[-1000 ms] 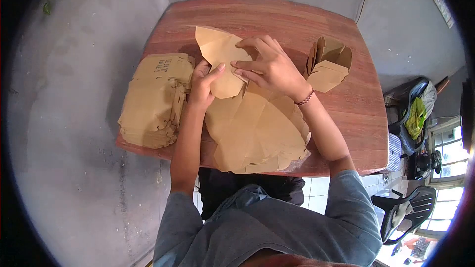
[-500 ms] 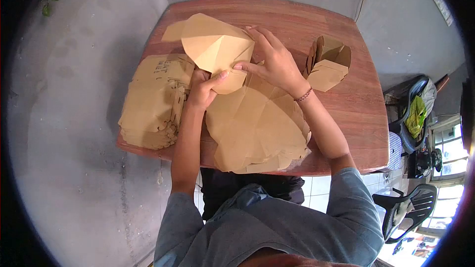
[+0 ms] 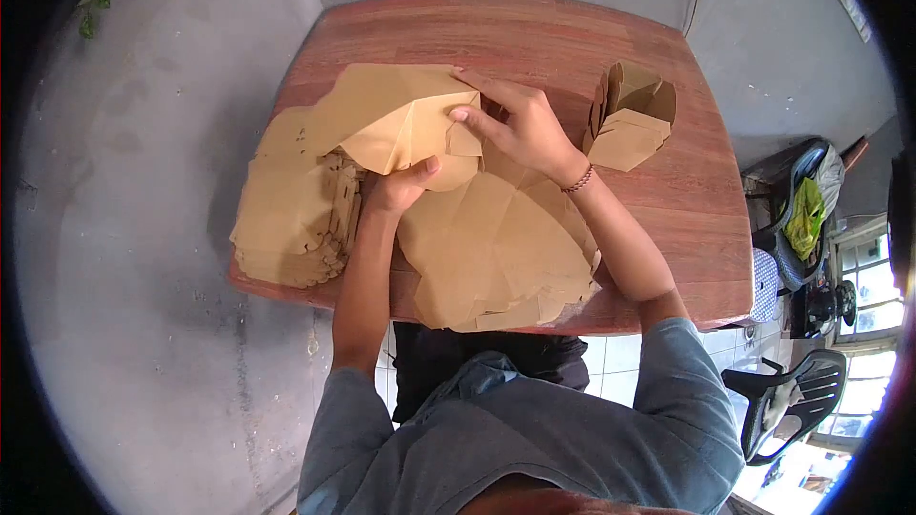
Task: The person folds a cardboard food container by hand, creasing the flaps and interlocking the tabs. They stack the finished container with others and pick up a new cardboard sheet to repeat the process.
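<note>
Between my two hands is a partly folded brown cardboard box (image 3: 405, 119), its panels bent up along the creases. My left hand (image 3: 403, 189) grips its lower edge, thumb on top and the other fingers hidden beneath. At the box's right corner my right hand (image 3: 520, 124) pinches a folded edge, thumb on the near side and fingers over the far side. Below the hands lies a spread pile of flat cardboard blanks (image 3: 496, 248). Left of my left forearm sits a thicker stack of flat blanks (image 3: 291, 210), partly covered by the held box.
Folded cardboard boxes (image 3: 630, 119), nested together, stand on the right of the wooden table (image 3: 697, 229). A grey wall (image 3: 153, 229) runs along the left. Beyond the table's right side are a black plastic chair (image 3: 792, 401) and another chair holding a yellow-green bag (image 3: 806, 217).
The box has tilted and come down toward me, its left part now over the left stack. My right thumb has moved up the box's side, and its corner looks more folded.
</note>
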